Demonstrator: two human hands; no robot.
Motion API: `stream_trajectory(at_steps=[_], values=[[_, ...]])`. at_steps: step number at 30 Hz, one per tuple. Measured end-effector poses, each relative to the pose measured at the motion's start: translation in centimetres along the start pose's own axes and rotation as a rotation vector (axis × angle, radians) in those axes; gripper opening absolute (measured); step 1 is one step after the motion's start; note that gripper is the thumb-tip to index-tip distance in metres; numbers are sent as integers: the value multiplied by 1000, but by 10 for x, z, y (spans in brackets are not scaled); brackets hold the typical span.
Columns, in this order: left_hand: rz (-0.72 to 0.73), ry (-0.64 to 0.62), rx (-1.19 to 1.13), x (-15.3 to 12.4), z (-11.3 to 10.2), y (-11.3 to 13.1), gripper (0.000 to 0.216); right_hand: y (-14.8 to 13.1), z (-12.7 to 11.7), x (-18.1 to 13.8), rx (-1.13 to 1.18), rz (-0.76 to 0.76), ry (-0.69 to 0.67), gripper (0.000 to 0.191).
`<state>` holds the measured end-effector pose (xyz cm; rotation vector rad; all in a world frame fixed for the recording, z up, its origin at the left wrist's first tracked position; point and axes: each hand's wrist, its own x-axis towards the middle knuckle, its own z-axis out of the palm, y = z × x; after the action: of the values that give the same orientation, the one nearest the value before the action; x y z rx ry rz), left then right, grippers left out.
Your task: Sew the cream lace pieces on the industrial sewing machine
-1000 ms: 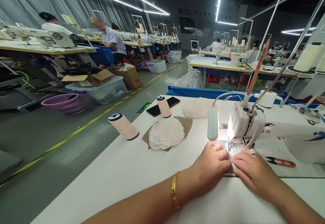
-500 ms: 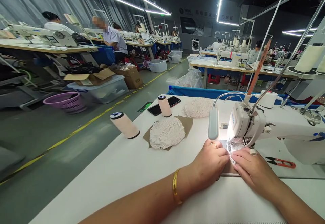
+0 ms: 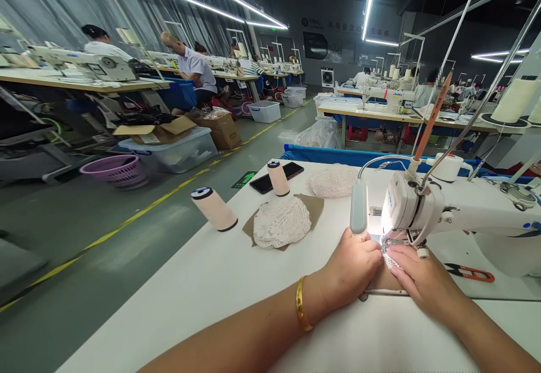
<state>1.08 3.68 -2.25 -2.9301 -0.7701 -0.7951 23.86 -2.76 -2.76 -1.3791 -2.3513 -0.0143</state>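
Observation:
At the needle end of a white sewing machine (image 3: 399, 204), my left hand (image 3: 353, 266) is closed with its fingertips pinching the edge of a white lace piece (image 3: 393, 261). From the other side, my right hand (image 3: 429, 283) holds the lace down, thumb and fingers drawn together on it. Most of the lace is hidden by my fingers and the presser foot. A brownish surface (image 3: 382, 281) shows beneath it between my hands. A small lamp (image 3: 359, 207) lights the spot. Right of my right hand lie orange-handled thread snips (image 3: 477, 273).
To the left on the white table (image 3: 236, 294) are a stack of lace pieces (image 3: 281, 223) on brown card, two thread spools (image 3: 214, 209) (image 3: 278, 178), a phone (image 3: 264, 181) and another lace pile (image 3: 333, 180). A pencil (image 3: 433, 116) stands in the machine's top. Co-workers sit at machines beyond.
The lace has shifted slightly under the presser foot, and my fingers sit a little closer to the needle area. The whole view has moved slightly rightward. Both hands keep their grip.

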Motion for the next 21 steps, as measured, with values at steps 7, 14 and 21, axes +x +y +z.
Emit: stream_trajectory(at_steps=[7, 14, 21], values=[[-255, -26, -182, 8, -1, -12, 18, 5, 4, 1, -23, -8, 19, 35], [-198, -95, -128, 41, 8, -36, 14, 3, 2, -3, -46, -7, 61, 35], [-134, -78, -7, 3, -32, -7, 24, -8, -3, -2, -1, -83, 139, 31]])
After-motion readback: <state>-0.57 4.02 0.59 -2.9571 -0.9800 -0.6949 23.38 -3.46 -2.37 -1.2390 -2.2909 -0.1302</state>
